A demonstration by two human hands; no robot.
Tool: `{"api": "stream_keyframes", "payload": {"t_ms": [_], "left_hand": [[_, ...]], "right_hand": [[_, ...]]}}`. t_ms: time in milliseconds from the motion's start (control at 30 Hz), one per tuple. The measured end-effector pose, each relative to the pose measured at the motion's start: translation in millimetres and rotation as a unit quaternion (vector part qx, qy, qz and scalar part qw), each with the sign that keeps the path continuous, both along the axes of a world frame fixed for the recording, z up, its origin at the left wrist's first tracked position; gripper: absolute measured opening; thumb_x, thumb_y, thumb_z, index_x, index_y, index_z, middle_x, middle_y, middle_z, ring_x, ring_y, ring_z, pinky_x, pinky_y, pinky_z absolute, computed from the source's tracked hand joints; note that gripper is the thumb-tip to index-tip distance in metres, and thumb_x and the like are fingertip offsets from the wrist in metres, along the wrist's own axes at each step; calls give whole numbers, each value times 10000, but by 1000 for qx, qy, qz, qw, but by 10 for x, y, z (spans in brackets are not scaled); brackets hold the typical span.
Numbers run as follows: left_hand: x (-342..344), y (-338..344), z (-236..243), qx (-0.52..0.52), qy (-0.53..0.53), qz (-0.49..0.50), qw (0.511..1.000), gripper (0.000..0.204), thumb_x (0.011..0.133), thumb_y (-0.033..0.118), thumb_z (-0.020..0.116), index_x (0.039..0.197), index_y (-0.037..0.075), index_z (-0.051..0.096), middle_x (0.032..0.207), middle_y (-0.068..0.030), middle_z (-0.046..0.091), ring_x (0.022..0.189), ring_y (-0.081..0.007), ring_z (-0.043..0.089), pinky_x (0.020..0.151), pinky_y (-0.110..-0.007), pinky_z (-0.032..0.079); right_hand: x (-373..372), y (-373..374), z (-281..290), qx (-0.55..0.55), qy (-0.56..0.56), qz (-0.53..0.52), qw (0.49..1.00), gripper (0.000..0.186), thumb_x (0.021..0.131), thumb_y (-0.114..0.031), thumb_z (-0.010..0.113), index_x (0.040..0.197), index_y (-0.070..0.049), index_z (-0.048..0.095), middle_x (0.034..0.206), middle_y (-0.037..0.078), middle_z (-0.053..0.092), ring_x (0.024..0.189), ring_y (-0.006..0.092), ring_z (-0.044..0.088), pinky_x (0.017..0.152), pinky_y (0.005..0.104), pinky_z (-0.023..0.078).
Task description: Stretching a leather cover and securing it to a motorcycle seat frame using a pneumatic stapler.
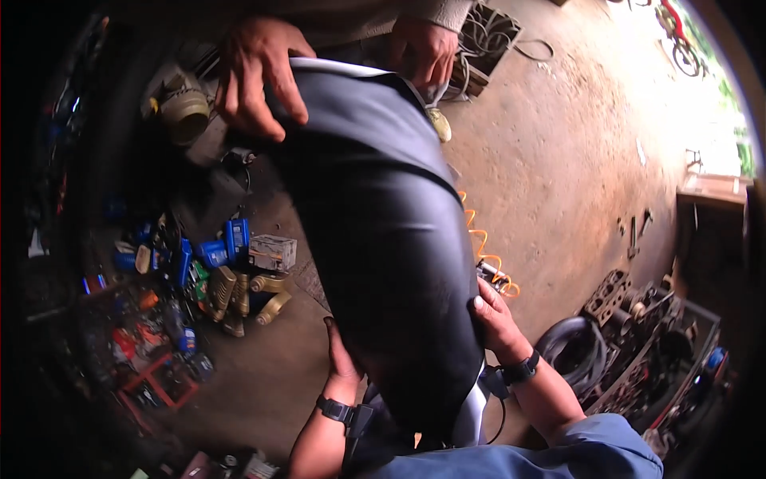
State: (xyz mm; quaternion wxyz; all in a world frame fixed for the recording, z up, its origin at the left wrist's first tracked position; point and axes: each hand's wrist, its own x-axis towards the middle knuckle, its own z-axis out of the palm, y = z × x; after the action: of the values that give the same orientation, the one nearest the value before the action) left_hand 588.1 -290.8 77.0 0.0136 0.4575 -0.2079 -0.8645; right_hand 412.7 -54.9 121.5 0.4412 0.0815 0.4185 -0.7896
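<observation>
A long, curved piece of glossy black sheeting, like a motorcycle seat cover, stretches from near my body to a co-worker facing me. Its white underside shows at the far rim and at the near right corner. My left hand grips its near left edge, thumb up, with the fingers hidden beneath. On the near right edge my right hand is closed, its fingers partly out of sight. At the far end, the co-worker's one hand spreads over the left corner; the other hand is by the right corner.
Blue bottles and gold-coloured bottles stand on the floor at left. An orange coiled air hose with a metal tool lies beyond my right hand. Metal parts and a black tyre crowd the right. A crate of cables sits far off.
</observation>
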Motion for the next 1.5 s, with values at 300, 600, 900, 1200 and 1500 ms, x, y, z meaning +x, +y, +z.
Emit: {"api": "stream_keyframes", "payload": {"t_ms": [300, 600, 900, 1200, 1500], "left_hand": [[-1177, -1078, 73, -380, -18, -352, 855, 454, 1033, 504, 629, 928, 63, 612, 876, 53, 527, 835, -73, 460, 754, -258, 416], [-1832, -2108, -977, -557, 63, -512, 651, 582, 1055, 536, 541, 1184, -21, 647, 1074, -207, 723, 1039, -306, 682, 909, -407, 512], [-1647, -2261, -1330, -497, 55, -523, 691, 647, 1057, 594, 442, 1284, 5, 586, 1201, -246, 687, 1159, -419, 643, 990, -467, 486], [-1532, -1863, -426, -663, 117, -493, 551, 888, 926, 515, 694, 1505, -93, 403, 1574, -311, 380, 1474, -512, 323, 1228, -567, 257], [-1620, -1318, -621, -754, 265, -497, 336, 804, 943, 562, 618, 1486, -15, 479, 1603, -214, 397, 1519, -387, 327, 1219, -697, 189]], "right_hand": [[686, -240, -887, 0, -46, -133, 990, 828, 996, -546, 644, 1595, -74, 323, 1571, 59, 439, 1417, 207, 427, 1170, 403, 361], [740, -1281, -1497, 152, 21, -132, 979, 754, 996, -332, 723, 1569, -15, 351, 1469, 88, 537, 1300, 187, 532, 1118, 373, 425], [775, -1504, -1241, 264, -62, -117, 955, 676, 1065, -329, 596, 1593, -8, 323, 1555, 120, 477, 1440, 222, 419, 1198, 361, 329], [374, -1174, -1151, 575, 147, -76, 801, 868, 941, -315, 772, 1586, 30, 303, 1568, 238, 428, 1406, 308, 484, 1131, 431, 426], [-4107, -733, -902, 569, 407, -15, 715, 703, 942, -473, 738, 1377, 54, 577, 1325, 261, 630, 1259, 328, 601, 1066, 419, 471]]}}
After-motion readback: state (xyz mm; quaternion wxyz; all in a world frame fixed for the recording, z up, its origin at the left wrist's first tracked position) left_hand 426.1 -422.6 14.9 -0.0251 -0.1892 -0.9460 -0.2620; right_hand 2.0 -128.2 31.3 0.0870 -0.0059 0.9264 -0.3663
